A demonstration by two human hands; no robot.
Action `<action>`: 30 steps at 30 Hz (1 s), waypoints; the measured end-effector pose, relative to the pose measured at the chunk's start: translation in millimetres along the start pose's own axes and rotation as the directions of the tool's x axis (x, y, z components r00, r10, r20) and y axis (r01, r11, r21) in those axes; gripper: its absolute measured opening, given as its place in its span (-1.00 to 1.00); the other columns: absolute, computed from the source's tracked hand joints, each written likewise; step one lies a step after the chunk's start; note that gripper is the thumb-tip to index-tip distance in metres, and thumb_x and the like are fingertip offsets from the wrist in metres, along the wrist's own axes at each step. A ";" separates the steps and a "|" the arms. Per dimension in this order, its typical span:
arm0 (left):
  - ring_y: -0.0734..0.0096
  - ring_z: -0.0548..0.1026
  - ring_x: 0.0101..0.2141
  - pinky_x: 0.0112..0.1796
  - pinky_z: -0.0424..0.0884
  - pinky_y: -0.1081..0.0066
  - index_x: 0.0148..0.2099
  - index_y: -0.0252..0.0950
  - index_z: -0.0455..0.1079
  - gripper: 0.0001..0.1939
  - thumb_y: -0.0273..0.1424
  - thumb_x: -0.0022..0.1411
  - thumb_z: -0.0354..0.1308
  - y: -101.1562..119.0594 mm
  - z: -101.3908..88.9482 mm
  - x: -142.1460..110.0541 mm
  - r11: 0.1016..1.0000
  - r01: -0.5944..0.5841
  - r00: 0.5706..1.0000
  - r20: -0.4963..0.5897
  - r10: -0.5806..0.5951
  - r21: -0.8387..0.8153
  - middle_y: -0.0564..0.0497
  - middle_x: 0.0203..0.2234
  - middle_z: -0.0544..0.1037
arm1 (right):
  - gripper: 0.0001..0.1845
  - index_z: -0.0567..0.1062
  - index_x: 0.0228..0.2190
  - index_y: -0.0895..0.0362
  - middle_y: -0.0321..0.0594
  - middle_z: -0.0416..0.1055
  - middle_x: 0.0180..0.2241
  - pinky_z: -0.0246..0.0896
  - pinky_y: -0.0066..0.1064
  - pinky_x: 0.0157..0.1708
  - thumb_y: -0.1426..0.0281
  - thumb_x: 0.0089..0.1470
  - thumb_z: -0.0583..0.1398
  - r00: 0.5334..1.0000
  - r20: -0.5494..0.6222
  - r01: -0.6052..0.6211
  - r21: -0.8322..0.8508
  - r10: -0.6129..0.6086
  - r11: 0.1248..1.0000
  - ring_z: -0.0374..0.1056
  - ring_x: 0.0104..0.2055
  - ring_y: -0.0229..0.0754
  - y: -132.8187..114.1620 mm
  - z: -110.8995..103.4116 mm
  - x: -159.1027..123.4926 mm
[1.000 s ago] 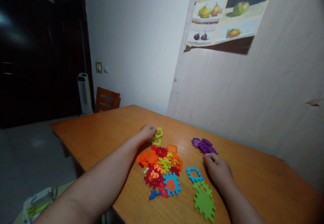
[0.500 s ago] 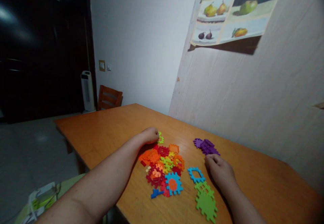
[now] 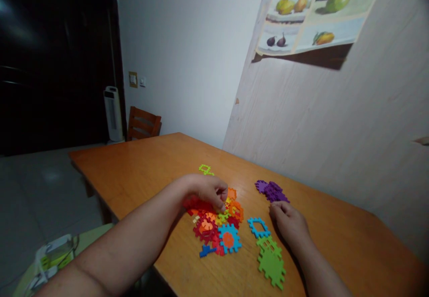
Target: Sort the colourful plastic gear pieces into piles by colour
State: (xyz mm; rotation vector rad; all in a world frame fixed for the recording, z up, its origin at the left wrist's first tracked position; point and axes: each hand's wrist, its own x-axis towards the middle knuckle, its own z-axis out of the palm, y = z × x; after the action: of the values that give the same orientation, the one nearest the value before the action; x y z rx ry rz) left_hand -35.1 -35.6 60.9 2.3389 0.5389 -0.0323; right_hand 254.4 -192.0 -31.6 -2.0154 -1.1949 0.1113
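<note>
My left hand [image 3: 212,191] is over the near pile of interlocking plastic pieces, its fingers bent down and drawn together at the yellow-green pieces [image 3: 221,218]. Whether a piece sits between the fingertips is hidden. Around it lie orange pieces [image 3: 236,211], dark red pieces [image 3: 201,231], a light-blue piece with an orange centre [image 3: 233,244] and a dark-blue piece [image 3: 207,251]. My right hand [image 3: 288,218] rests curled on the table, just in front of the purple pieces [image 3: 275,192]; nothing shows in it. Left of that hand lie a light-blue frame piece [image 3: 250,226] and green pieces [image 3: 272,265].
Yellow-green frame pieces [image 3: 205,168] lie beyond my left hand on the wooden table [image 3: 150,158]. A wooden chair [image 3: 143,123] and a white tower heater [image 3: 114,113] stand past the far left. A pale green seat [image 3: 90,232] with a white object is at lower left.
My left hand has come back nearer and to the right, from the yellow-green pieces at the far side onto the pile, leaving those pieces on the table. My right hand stays put.
</note>
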 end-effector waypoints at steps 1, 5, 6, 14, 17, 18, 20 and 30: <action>0.45 0.36 -0.47 -0.49 0.22 0.50 -0.29 -0.25 0.46 -0.72 -0.30 -0.07 0.39 3.5 1.8 -1.3 0.999 0.013 0.999 0.031 -0.014 0.032 0.09 -0.48 0.49 | -0.61 0.54 -0.42 0.05 -0.28 0.50 -0.48 0.18 -0.36 -0.39 0.06 0.08 0.06 1.000 0.001 -0.001 0.006 0.001 1.000 0.43 -0.35 -0.05 -0.2 0.0 -0.4; 0.45 0.33 -0.51 -0.51 0.18 0.48 -0.40 -0.25 0.42 -0.85 -0.42 -0.06 0.33 10.4 8.2 -0.7 0.988 0.063 0.997 0.043 -0.070 0.143 0.11 -0.55 0.46 | -0.61 0.54 -0.42 0.05 -0.29 0.50 -0.50 0.17 -0.37 -0.43 0.05 0.07 0.07 1.000 0.005 -0.015 0.028 0.014 1.000 0.40 -0.39 -0.07 -1.6 0.1 -1.8; 0.44 0.32 -0.52 -0.52 0.17 0.48 -0.43 -0.25 0.41 -0.88 -0.45 -0.06 0.30 10.8 9.5 0.3 0.986 0.070 0.997 0.026 -0.074 0.154 0.11 -0.57 0.45 | -0.60 0.55 -0.42 0.05 -0.28 0.50 -0.51 0.17 -0.37 -0.44 0.05 0.07 0.07 1.000 0.000 -0.012 0.033 0.012 0.999 0.40 -0.41 -0.07 -2.1 0.0 -2.2; 0.44 0.32 -0.56 -0.55 0.14 0.47 -0.49 -0.25 0.40 -0.95 -0.48 -0.07 0.22 7.5 14.3 6.5 0.986 0.058 0.997 -0.064 -0.048 0.157 0.10 -0.61 0.44 | -0.60 0.56 -0.41 0.05 -0.29 0.52 -0.49 0.17 -0.38 -0.43 0.05 0.09 0.08 1.000 -0.004 0.008 0.021 -0.008 1.000 0.41 -0.39 -0.07 -6.7 -2.8 -6.5; 0.43 0.33 -0.55 -0.56 0.15 0.47 -0.47 -0.24 0.41 -0.94 -0.43 -0.08 0.25 9.5 15.1 6.2 0.989 0.043 0.998 -0.050 -0.036 0.142 0.10 -0.61 0.45 | -0.59 0.57 -0.42 0.05 -0.28 0.53 -0.48 0.18 -0.37 -0.42 0.04 0.07 0.07 1.000 -0.003 -0.008 0.007 0.008 1.000 0.43 -0.37 -0.06 -5.1 -1.9 -4.5; 0.42 0.33 -0.55 -0.56 0.15 0.47 -0.47 -0.24 0.42 -0.93 -0.42 -0.08 0.25 10.6 15.8 6.1 0.989 0.040 0.998 -0.050 -0.033 0.143 0.10 -0.60 0.45 | -0.59 0.57 -0.43 0.04 -0.28 0.54 -0.48 0.18 -0.37 -0.42 0.04 0.07 0.07 1.000 -0.003 -0.009 0.004 0.009 1.000 0.44 -0.36 -0.05 -4.0 -1.3 -3.5; 0.43 0.32 -0.56 -0.56 0.16 0.46 -0.48 -0.24 0.41 -0.94 -0.43 -0.09 0.24 12.6 17.5 6.2 0.987 0.036 0.998 -0.059 -0.027 0.156 0.10 -0.61 0.45 | -0.58 0.57 -0.43 0.04 -0.27 0.54 -0.48 0.19 -0.37 -0.42 0.02 0.07 0.07 1.000 -0.006 -0.009 0.000 0.009 1.000 0.44 -0.36 -0.05 -1.8 -0.1 -1.8; 0.49 0.23 -0.60 -0.60 0.07 0.48 -0.50 -0.28 0.40 -0.91 -0.37 -0.09 0.19 -8.9 -4.6 4.6 0.991 0.038 0.989 -0.139 -0.056 -0.131 0.10 -0.65 0.34 | -0.56 0.57 -0.40 0.04 -0.27 0.54 -0.45 0.20 -0.34 -0.39 0.02 0.08 0.06 1.000 0.014 -0.002 -0.004 0.002 1.000 0.45 -0.35 -0.04 -2.1 -0.9 -3.4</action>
State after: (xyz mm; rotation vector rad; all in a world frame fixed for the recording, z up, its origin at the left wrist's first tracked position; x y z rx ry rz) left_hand -34.9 -25.1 57.6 2.2140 0.6473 0.1448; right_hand 251.5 -194.6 -30.6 -2.0224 -1.2028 0.1238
